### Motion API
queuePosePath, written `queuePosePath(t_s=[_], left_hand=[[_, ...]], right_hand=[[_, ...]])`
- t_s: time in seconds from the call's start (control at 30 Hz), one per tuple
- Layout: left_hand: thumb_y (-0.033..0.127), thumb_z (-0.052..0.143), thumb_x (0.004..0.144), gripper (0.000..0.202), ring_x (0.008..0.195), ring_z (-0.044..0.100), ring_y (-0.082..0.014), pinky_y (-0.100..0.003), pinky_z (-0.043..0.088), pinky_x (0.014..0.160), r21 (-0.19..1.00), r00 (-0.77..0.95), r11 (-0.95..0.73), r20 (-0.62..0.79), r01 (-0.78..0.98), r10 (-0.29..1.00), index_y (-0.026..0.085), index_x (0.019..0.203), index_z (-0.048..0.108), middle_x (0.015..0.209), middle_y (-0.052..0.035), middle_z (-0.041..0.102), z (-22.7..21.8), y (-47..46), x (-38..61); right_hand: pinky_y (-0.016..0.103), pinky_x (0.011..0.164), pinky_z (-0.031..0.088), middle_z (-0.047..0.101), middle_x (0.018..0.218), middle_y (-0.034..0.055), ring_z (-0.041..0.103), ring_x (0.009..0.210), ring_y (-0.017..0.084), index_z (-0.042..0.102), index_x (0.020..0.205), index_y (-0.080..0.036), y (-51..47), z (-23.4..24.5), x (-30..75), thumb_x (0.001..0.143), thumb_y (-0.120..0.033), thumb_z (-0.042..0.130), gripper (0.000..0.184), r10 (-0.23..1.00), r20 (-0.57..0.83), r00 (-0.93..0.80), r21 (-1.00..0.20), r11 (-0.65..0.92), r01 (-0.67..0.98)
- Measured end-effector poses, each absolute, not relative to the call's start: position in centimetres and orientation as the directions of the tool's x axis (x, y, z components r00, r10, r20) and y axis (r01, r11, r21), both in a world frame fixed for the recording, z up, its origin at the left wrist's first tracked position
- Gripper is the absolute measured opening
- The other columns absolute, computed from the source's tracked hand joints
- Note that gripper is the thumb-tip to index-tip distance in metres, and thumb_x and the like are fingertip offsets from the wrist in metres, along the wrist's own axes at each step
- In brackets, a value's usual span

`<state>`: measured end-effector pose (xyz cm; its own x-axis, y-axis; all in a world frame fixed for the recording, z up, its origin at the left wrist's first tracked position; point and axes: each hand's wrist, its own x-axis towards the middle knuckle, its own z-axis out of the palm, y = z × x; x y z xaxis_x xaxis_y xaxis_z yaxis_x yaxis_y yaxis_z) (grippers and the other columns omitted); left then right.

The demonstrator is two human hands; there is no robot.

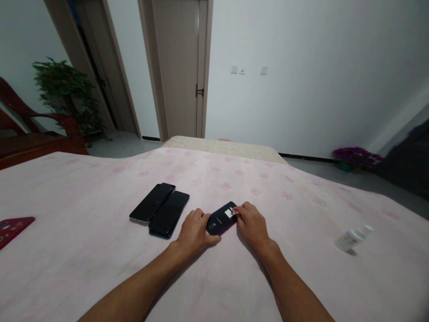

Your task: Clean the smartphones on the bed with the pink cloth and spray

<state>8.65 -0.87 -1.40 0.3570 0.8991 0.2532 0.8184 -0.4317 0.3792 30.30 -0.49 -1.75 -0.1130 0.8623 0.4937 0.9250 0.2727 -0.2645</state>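
Observation:
A dark smartphone [219, 222] lies back side up on the pink-white cloth, set at a slant. My left hand [196, 230] grips its left end, with the thumb along the near edge and the fingers at the far side. At the phone's right end, my right hand [251, 223] pinches at a small white piece [229, 213] on the phone's back; whether it is paper or a sticker I cannot tell. Left of my hands lie several more phones in two overlapping groups, a left group [152, 203] and a right group [170, 212], dark screens up.
A white bottle [351, 238], blurred, is on the right of the patterned cloth [214, 277]. A red flat item [13, 228] rests at the left edge. Beyond are a wooden chair [40, 129], a green plant [67, 94], doors and purple flowers [355, 157].

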Motion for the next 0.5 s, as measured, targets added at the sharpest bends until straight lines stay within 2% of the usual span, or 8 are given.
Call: queuePosePath(t_s=[0.07, 0.2, 0.27, 0.37, 0.43, 0.5], left_hand=[[0.045, 0.076, 0.066, 0.044, 0.092, 0.059, -0.0274, -0.035, 0.045, 0.082, 0.362, 0.368, -0.442, 0.256, 0.821, 0.894, 0.017, 0.100, 0.072, 0.091, -0.0089, 0.063, -1.4, -1.0, 8.7], [0.041, 0.072, 0.072, 0.038, 0.092, 0.061, -0.0275, -0.035, 0.046, 0.082, 0.320, 0.385, -0.462, 0.277, 0.827, 0.880, 0.018, 0.102, 0.072, 0.091, -0.0100, 0.065, -1.4, -1.2, 8.7], [0.041, 0.069, 0.075, 0.036, 0.091, 0.062, -0.0276, -0.035, 0.046, 0.081, 0.303, 0.398, -0.475, 0.283, 0.826, 0.873, 0.018, 0.103, 0.072, 0.091, -0.0104, 0.067, -1.2, -1.3, 8.7], [0.045, 0.065, 0.082, 0.034, 0.087, 0.065, -0.0271, -0.034, 0.047, 0.078, 0.292, 0.422, -0.492, 0.273, 0.820, 0.865, 0.018, 0.101, 0.074, 0.087, -0.0111, 0.070, -0.7, -1.1, 8.5], [0.044, 0.061, 0.086, 0.032, 0.085, 0.066, -0.0267, -0.034, 0.047, 0.076, 0.288, 0.431, -0.496, 0.262, 0.819, 0.864, 0.017, 0.097, 0.075, 0.085, -0.0117, 0.072, -0.3, -0.9, 8.4], [0.042, 0.058, 0.089, 0.031, 0.085, 0.067, -0.0266, -0.033, 0.047, 0.076, 0.281, 0.443, -0.500, 0.244, 0.819, 0.862, 0.017, 0.095, 0.076, 0.086, -0.0123, 0.073, -0.1, -0.7, 8.3]], right_hand=[[0.030, 0.070, 0.041, 0.061, 0.085, 0.0064, 0.056, 0.084, 0.021, 0.072, 0.090, -0.019, -0.6, -1.9, 30.1, 0.088, -0.008, 0.054, 0.021, 0.855, 0.497, -0.148, -0.283, 0.321, 0.904], [0.029, 0.072, 0.044, 0.062, 0.086, 0.0042, 0.057, 0.083, 0.019, 0.072, 0.090, -0.021, -1.3, -2.0, 28.7, 0.082, -0.006, 0.058, 0.022, 0.783, 0.477, -0.400, -0.338, 0.583, 0.738], [0.029, 0.071, 0.045, 0.062, 0.086, 0.0038, 0.057, 0.082, 0.019, 0.072, 0.091, -0.021, -1.4, -1.8, 28.3, 0.083, -0.007, 0.058, 0.022, 0.750, 0.485, -0.451, -0.349, 0.638, 0.686], [0.031, 0.073, 0.046, 0.061, 0.087, 0.0051, 0.057, 0.083, 0.020, 0.072, 0.094, -0.019, -1.2, -1.5, 28.8, 0.086, -0.008, 0.054, 0.023, 0.762, 0.565, -0.316, -0.369, 0.576, 0.729], [0.033, 0.075, 0.047, 0.061, 0.087, 0.0059, 0.057, 0.084, 0.021, 0.072, 0.099, -0.019, -0.8, -1.3, 29.6, 0.087, -0.009, 0.053, 0.024, 0.756, 0.630, -0.179, -0.383, 0.504, 0.774], [0.034, 0.076, 0.047, 0.060, 0.087, 0.0060, 0.057, 0.084, 0.022, 0.071, 0.103, -0.019, -0.5, -1.2, 30.2, 0.088, -0.010, 0.052, 0.025, 0.732, 0.672, -0.112, -0.382, 0.473, 0.794]])
